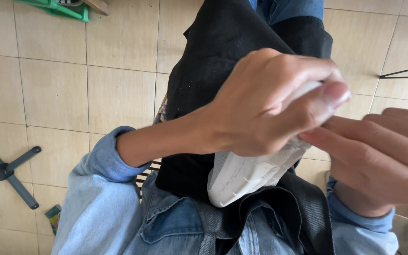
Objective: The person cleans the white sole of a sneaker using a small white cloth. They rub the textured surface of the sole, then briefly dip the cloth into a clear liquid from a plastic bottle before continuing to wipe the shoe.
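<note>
Head view, looking straight down at lap. Left hand centre frame, knuckles up, fingers curled and thumb pressed over top end of a white shoe — grip pinching shoe, closed firm around it. Shoe tilted, pale ribbed sole facing camera, rounded end pointing down-left toward lap, upper end hidden inside left hand. Right hand at right edge, fingers stretched out flat and together, pointing left, fingertips touching shoe just under left thumb; grip spread, not wrapped round anything. Whether right fingers press or merely rest on shoe: cannot tell.

Shoe held above black cloth, which drapes over knees and runs from top of frame down to lap; looks like apron or bag fabric, cannot tell which. Both forearms in light blue denim sleeves, left cuff pushed back from wrist. Blue jeans showing at top past cloth.

Floor of beige tiles all round. Dark chair base with spokes at left edge. Green plastic item top left corner, partly cut off. Small colourful wrapper on floor near left sleeve. Thin black metal legs at right edge, well apart from hands. Striped fabric strip peeking out between left sleeve and black cloth.
</note>
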